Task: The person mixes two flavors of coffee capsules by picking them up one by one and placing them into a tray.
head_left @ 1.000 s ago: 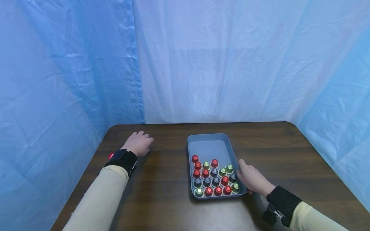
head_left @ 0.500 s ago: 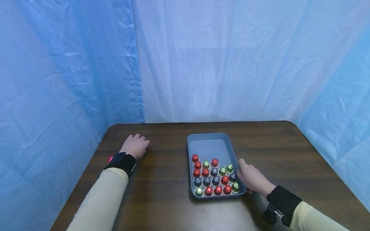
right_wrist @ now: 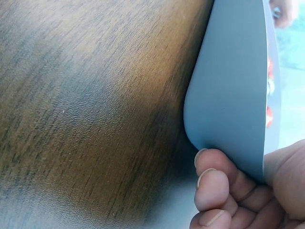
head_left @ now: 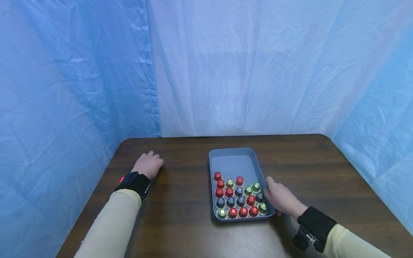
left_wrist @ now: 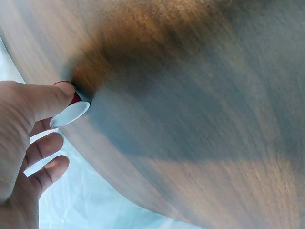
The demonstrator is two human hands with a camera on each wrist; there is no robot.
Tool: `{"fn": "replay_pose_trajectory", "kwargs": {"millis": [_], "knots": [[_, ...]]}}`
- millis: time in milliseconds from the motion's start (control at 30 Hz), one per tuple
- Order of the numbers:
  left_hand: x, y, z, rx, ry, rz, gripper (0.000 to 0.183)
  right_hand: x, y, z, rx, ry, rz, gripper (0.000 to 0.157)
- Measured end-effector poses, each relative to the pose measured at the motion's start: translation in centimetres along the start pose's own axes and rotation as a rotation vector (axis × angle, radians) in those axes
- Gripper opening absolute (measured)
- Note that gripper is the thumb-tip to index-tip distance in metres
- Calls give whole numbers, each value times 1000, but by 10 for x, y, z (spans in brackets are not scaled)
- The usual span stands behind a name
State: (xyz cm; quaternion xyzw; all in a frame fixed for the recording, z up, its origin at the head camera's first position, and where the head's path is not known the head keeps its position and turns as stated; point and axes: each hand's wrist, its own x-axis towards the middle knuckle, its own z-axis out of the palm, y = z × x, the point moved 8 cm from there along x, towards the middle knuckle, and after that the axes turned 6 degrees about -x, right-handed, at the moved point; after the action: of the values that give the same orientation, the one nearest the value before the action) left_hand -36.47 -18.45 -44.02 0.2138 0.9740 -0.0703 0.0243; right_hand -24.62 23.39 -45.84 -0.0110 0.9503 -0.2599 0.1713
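Note:
A coffee capsule with a red body and a pale flat lid is pinched between the thumb and fingers of my left hand. It shows only in the left wrist view; in the head view the hand hides it. That hand is over the left part of the table, well apart from the tray. My right hand grips the right wall of a blue-grey tray, thumb on the rim and fingers curled against the outside. Red, green and dark blue capsules stand lid down in rows in the tray's near part.
The tray rests on a dark wooden table with rounded far corners. Its far part shows bare floor. Blue cloth curtains hang behind the table and along both sides.
My left hand has moved a little to the left and slightly nearer to me. The right hand, the tray and the capsules in it have stayed in place.

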Motion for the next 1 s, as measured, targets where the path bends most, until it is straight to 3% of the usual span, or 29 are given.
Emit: {"fn": "replay_pose_trajectory", "kwargs": {"millis": [233, 433, 633, 800, 1000], "knots": [[-1, -3, 4, 25, 6, 9, 27, 0, -1, 0, -2, -3, 2, 31], [-5, 2, -7, -15, 51, 17, 33, 0, 0, 1, 1, -4, -2, 30], [-4, 16, -22, -104, 105, 57, 35, 0, 1, 0, -1, -3, -2, 30], [-1, 31, -37, -237, 123, 88, 22, 0, 1, 0, -3, -1, -9, 30], [1, 47, -49, -390, 95, 70, 19, 0, 1, 1, -2, 5, -21, 29]]}}
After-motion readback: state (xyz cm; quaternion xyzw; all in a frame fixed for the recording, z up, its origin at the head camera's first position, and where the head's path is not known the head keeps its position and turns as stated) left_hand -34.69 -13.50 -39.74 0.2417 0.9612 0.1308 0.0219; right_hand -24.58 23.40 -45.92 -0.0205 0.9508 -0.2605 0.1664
